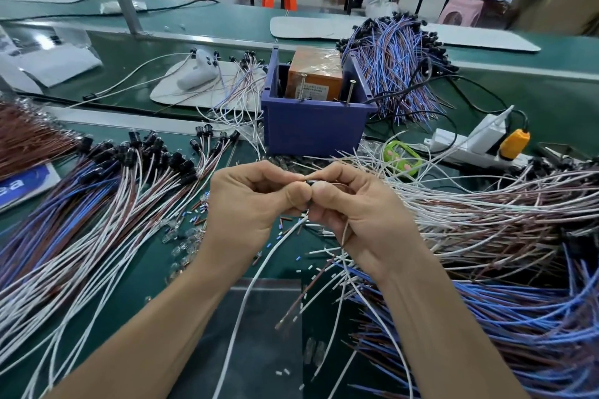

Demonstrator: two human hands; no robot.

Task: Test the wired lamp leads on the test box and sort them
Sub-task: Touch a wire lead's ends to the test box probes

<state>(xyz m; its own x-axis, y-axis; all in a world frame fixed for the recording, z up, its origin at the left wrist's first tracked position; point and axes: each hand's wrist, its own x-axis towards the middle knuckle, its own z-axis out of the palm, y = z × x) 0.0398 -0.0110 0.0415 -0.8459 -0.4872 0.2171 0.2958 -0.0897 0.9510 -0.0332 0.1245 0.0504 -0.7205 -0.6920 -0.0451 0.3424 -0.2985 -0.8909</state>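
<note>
My left hand [256, 201] and my right hand [353, 210] meet at the table's middle, fingertips pinching one lamp lead between them. Its small black socket [309, 184] is mostly hidden by my thumbs. The lead's white wire [259, 272] and a brown wire hang down from my right hand toward me. The test box [316, 76], orange with two upright screws, sits inside a blue bin [311, 126] just beyond my hands. A fanned pile of socketed leads [107, 191] lies at the left. A heap of bare leads [486, 220] spreads at the right.
A bundle of blue and brown leads [398, 61] lies behind the bin at the back right. A white power strip [466, 146] with an orange plug sits at the right. Small glass bulbs [181, 243] and cut insulation bits litter the green mat. A white handheld tool [197, 73] rests at the back left.
</note>
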